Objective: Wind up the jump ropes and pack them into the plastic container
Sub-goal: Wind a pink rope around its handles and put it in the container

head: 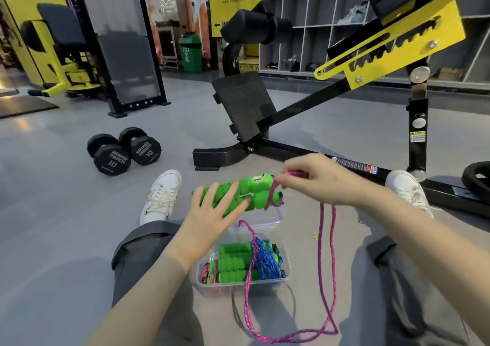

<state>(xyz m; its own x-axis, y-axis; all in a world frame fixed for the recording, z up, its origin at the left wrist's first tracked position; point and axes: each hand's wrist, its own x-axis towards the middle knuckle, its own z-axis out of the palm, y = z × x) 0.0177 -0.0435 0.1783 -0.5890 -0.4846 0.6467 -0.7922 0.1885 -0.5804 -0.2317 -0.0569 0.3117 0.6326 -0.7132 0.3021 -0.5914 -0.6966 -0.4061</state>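
Note:
My left hand (212,213) holds two green foam handles (254,190) side by side above the floor, fingers spread over them. My right hand (315,178) pinches the pink rope (322,239) just right of the handle ends, where a loop of it wraps them. The remaining pink rope hangs down and trails in a long loop on the floor between my legs. Below, a clear plastic container (285,279) holds more green handles (234,262) with a blue rope (265,258) and some pink cord.
I sit on a grey gym floor with legs apart, white shoes (160,196) ahead. Two black 10 dumbbells (123,151) lie at the left. A black and yellow bench frame (344,86) stands ahead and right. A weight plate (477,178) sits at far right.

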